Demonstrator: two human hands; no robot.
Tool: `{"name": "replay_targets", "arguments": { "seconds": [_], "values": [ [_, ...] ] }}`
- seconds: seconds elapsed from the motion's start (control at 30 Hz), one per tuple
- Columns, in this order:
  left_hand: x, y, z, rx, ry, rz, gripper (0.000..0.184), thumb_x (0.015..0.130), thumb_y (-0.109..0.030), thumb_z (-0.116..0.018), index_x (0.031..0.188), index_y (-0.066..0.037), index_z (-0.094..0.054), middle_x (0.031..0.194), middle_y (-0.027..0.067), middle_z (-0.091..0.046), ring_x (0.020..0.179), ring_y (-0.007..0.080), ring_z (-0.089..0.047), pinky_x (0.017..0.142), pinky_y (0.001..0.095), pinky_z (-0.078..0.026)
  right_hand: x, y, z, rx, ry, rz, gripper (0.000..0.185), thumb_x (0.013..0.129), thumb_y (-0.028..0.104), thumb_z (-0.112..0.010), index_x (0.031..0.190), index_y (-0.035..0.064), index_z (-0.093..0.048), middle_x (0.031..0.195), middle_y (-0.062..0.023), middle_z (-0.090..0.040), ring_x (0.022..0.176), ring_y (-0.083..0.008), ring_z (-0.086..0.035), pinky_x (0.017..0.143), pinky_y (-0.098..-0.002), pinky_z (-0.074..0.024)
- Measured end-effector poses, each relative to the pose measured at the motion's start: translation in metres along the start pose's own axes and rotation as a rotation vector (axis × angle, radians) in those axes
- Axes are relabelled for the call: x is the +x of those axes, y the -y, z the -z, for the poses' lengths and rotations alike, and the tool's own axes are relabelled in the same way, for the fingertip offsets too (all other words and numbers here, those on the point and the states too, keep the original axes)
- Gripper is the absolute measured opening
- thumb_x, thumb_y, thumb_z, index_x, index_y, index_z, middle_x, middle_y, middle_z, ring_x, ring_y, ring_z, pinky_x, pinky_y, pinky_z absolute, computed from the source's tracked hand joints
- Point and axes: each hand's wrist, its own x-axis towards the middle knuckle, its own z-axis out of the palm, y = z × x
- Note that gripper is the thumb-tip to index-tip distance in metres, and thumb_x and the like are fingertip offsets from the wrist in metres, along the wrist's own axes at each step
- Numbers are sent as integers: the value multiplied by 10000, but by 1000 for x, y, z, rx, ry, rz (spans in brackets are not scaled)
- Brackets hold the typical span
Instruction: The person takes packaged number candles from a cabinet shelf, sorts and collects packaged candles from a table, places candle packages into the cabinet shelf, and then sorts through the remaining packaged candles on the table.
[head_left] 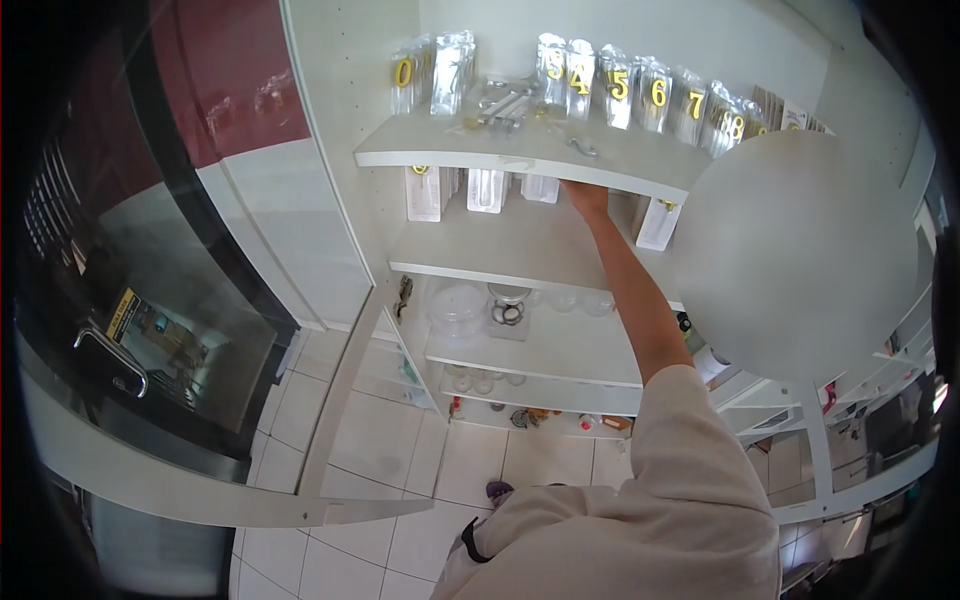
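My right hand [585, 196] reaches into the second shelf [510, 240] of a white cabinet, just under the upper shelf board [540, 160]. Its fingers are hidden behind that board, so what they touch or hold does not show. Left of the hand stand a white-and-clear blister pack [541, 189] and another similar pack [486, 190]. To the right is a pack with a gold piece [655, 224]. My left hand is out of sight.
Above stand silver packets with yellow numbers [618, 88]; loose packets [500, 105] lie nearby. Lower shelves hold clear round containers [458, 308]. An open cabinet door [340, 390] stands left, a dark door with a handle [112, 362] beyond. A blurred oval hides the right side.
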Motion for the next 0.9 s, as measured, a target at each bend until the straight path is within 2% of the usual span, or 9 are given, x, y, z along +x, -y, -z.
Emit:
{"name": "replay_targets", "arguments": {
  "seconds": [0.1,0.17,0.27,0.4,0.43,0.57,0.73,0.9],
  "values": [
    [-8,-2,4,57,118,106,507,709,-392,-688,1115,-100,-601,1095,95,-604,994,264,-559,916,303,-411,1,-10,-2,3,1,1,529,750,361,-631,1179,65,-537,1230,-95,-537,1116,-255,-515,889,-328,-421],
    [-12,-2,7,98,198,177,514,713,-394,-682,1125,-100,-594,1102,98,-600,1004,263,-555,916,305,-410,1,-7,5,10,114,-33,566,770,400,-590,1227,80,-493,1264,-89,-505,1157,-260,-473,943,-332,-383],
    [18,-54,0,151,311,275,525,719,-398,-673,1141,-99,-582,1114,103,-594,1019,263,-548,917,307,-408,0,-2,11,20,223,-64,603,790,439,-550,1275,96,-448,1298,-83,-473,1198,-265,-430,996,-337,-345],
    [45,-133,-3,218,447,403,539,727,-402,-661,1161,-98,-566,1128,110,-586,1039,262,-539,917,310,-405,0,-5,6,-63,120,-44,454,758,312,-656,1122,53,-572,1017,-80,-636,879,-235,-604,751,-312,-475],
    [51,-152,-3,234,479,435,542,729,-403,-658,1167,-98,-562,1132,111,-584,1044,262,-536,917,311,-404,1,-8,3,-61,120,-43,454,758,312,-656,1122,53,-572,1017,-80,-636,879,-235,-604,751,-312,-475],
    [67,-213,-1,300,611,564,556,736,-407,-645,1187,-97,-546,1147,118,-576,1064,261,-527,917,314,-401,7,-25,-11,175,165,-179,368,763,272,-669,1024,22,-597,824,-63,-634,643,-156,-574,565,-262,-468],
    [80,-254,0,382,778,729,574,746,-412,-630,1213,-95,-526,1166,127,-566,1089,260,-516,918,319,-398,6,-35,-22,265,106,-134,307,759,243,-682,939,7,-603,729,-54,-600,540,-101,-514,470,-218,-420],
    [79,-275,0,456,945,897,591,756,-417,-615,1239,-94,-507,1185,135,-556,1114,259,-505,918,323,-394,1,-14,-5,282,163,-141,291,756,227,-684,927,5,-604,729,-64,-607,550,-117,-527,482,-227,-429]
  ]
}}
